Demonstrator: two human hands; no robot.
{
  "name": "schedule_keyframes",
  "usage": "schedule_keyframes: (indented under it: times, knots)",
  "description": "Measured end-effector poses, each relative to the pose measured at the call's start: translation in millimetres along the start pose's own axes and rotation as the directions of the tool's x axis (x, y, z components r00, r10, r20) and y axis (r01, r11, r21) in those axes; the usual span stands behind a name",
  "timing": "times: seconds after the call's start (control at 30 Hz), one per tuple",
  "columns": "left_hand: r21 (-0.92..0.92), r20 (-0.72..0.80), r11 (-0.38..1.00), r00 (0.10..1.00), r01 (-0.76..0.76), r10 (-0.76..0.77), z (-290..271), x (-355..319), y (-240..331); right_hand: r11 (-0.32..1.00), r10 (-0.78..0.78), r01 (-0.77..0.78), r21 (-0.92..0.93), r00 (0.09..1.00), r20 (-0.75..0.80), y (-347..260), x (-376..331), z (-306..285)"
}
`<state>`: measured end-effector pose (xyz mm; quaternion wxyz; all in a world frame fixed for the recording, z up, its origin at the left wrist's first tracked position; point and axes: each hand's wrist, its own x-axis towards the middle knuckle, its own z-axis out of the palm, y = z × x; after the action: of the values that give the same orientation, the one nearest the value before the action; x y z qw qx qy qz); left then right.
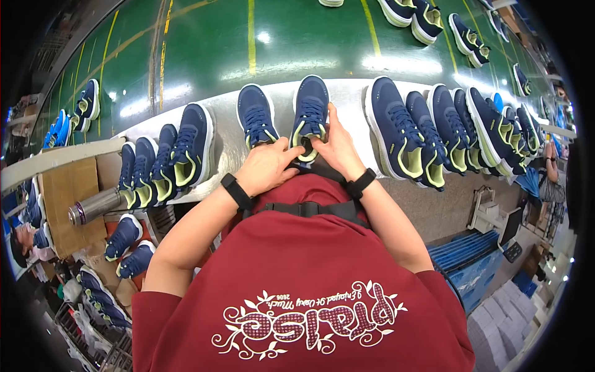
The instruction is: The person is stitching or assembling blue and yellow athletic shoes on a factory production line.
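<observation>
Two navy sneakers with lime-green linings and white soles lie in front of me, toes pointing away. My right hand (pixel 338 147) grips the right-hand sneaker (pixel 312 102), its fingers along the outer side and its thumb at the collar. My left hand (pixel 268 166) meets that shoe's opening from the other side, fingers bent onto the heel end. Behind the left hand, the left-hand sneaker (pixel 255 115) is partly hidden at the heel. Both sneakers are laced with navy laces. What the fingertips press inside the collar is hard to make out.
The shoes lie on a metal ledge (pixel 228 149) beside a green surface (pixel 211 37) with yellow lines. Navy sneakers stand in rows at left (pixel 189 146) and right (pixel 396 130). A metal cylinder (pixel 96 206) juts out at left. More shoes (pixel 412 15) sit across the green surface.
</observation>
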<state>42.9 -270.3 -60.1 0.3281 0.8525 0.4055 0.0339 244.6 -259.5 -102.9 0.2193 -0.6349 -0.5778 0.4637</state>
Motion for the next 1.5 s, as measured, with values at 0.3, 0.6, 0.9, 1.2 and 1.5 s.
schedule_keyframes:
  times: [0.3, 0.6, 0.9, 1.2, 1.5]
  knots:
    - [0.037, -0.443, 0.993, 0.889, -0.11, 0.115, 1.9, -13.2, 9.3, 0.969, -0.12, 0.116, -0.218, 0.993, -0.009, 1.7, -8.9, 21.6]
    - [0.023, -0.48, 0.999, 0.877, 0.024, -0.01, 3.9, 12.8, 11.5, 1.0, 0.018, -0.013, -0.022, 0.967, 0.252, 10.9, -9.1, 5.7]
    - [0.06, -0.06, 0.988, 0.988, -0.141, 0.145, 30.2, 12.2, 14.9, 0.992, -0.09, 0.098, 0.079, 0.99, -0.106, -1.5, 8.9, -11.7]
    - [0.066, -0.003, 0.991, 0.993, -0.119, 0.119, 26.2, 12.8, 4.6, 0.999, -0.038, 0.037, 0.021, 0.998, 0.04, -12.7, 29.5, -12.9]
    - [0.01, 0.029, 0.994, 0.993, -0.112, 0.112, 20.2, 8.1, -5.9, 0.984, -0.092, 0.093, -0.152, 0.996, 0.01, -29.0, 34.8, 1.8]
